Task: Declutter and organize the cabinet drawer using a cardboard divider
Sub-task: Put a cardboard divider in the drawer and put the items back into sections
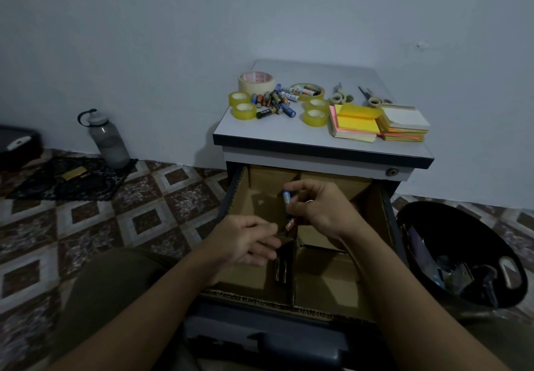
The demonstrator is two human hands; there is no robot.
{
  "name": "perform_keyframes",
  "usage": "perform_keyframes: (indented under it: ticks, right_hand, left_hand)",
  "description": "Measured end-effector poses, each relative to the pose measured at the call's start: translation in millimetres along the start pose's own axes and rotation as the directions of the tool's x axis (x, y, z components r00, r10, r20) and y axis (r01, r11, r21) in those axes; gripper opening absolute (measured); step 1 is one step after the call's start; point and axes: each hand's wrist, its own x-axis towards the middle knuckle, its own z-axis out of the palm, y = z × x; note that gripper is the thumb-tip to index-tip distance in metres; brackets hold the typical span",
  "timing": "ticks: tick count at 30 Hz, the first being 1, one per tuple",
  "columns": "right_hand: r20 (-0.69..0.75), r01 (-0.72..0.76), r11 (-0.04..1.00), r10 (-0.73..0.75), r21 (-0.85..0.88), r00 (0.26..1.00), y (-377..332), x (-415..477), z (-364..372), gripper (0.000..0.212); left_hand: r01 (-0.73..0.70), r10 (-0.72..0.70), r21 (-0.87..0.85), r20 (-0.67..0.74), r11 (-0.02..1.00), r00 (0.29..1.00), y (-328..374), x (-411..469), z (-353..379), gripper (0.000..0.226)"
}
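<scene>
The drawer (231, 197) of the small cabinet is standing pulled out toward the person, and the cardboard divider (294, 275) is sitting inside it, splitting it into several compartments. The right hand (320, 211) is hovering over the middle of the drawer, its fingers curling round a blue battery (287, 197) and pinching it upright. An orange battery (290, 224) is showing just below, between the two hands, and which hand is holding it cannot be told. The left hand (248, 239) is reaching in from the near left with its fingers loosely bent over the divider's middle wall; whether it is gripping anything cannot be told. Two dark batteries (280, 271) are lying in the near left compartment, just beside that wall. On the cabinet top (289, 136), a pile of batteries (274, 102) is lying among tape rolls (244, 110), with scissors (339, 94) and sticky notes (357, 122) to the right. A black bin (419, 226) is standing on the floor to the right.
</scene>
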Motion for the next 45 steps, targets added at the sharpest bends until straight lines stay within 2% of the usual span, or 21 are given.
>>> perform_keyframes:
  ticks: [8,13,16,23,30,39,45]
  right_hand:
    - [-0.053,0.027,1.000,-0.027,0.002,0.998,3,1,15,0.035]
    - [-0.129,0.032,0.989,-0.013,0.143,0.992,4,4,16,0.031]
    - [-0.166,0.031,0.986,-0.004,0.165,0.986,8,5,15,0.030]
    - [-0.030,-0.018,0.984,0.024,0.175,0.999,11,-1,18,0.031]
    - [0.006,-0.085,0.948,0.087,0.307,0.996,12,-1,18,0.025]
    - [0.019,-0.083,0.966,0.080,0.245,0.997,10,-8,18,0.022]
    - [0.010,-0.022,0.991,0.021,0.129,1.000,11,-13,17,0.020]
  left_hand:
    - [-0.052,0.047,-0.086,-0.066,0.995,0.997,1,3,9,0.020]
    - [-0.063,0.041,-0.126,-0.164,0.990,0.986,1,3,9,0.014]
    - [-0.058,0.009,-0.210,-0.230,0.976,0.973,-1,3,5,0.015]
    - [-0.016,-0.049,-0.369,-0.166,0.929,0.985,4,6,7,0.023]
    - [-0.058,0.012,-0.258,-0.176,0.964,0.984,4,7,10,0.029]
    - [-0.051,0.015,-0.188,-0.188,0.981,0.982,3,3,10,0.034]
    - [-0.002,-0.037,-0.203,-0.188,0.979,0.982,4,0,10,0.037]
